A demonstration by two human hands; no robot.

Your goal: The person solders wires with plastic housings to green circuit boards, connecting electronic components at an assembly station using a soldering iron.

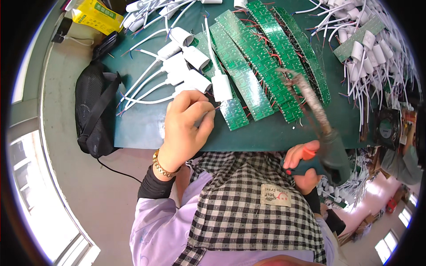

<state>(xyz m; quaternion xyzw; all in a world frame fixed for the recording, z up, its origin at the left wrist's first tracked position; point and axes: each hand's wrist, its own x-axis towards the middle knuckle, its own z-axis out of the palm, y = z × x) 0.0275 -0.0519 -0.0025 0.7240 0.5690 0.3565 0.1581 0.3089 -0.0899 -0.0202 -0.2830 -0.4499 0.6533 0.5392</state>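
Note:
My left hand [188, 126] rests on the green mat [142, 126] and pinches thin wires of a white cable piece [221, 86] against the end of a green circuit board strip [234, 114]. My right hand [304, 166] grips the dark handle of a soldering iron [310, 113], whose blurred shaft rises toward the strips. Several long green circuit board strips [266, 57] lie side by side, slanting away from me.
White plug housings with cables [177, 66] are piled left of the strips, and many more [372, 48] lie at the right. A black mesh bag [95, 111] and a yellow box [95, 15] sit at the left. A small fan [386, 128] stands at the right edge.

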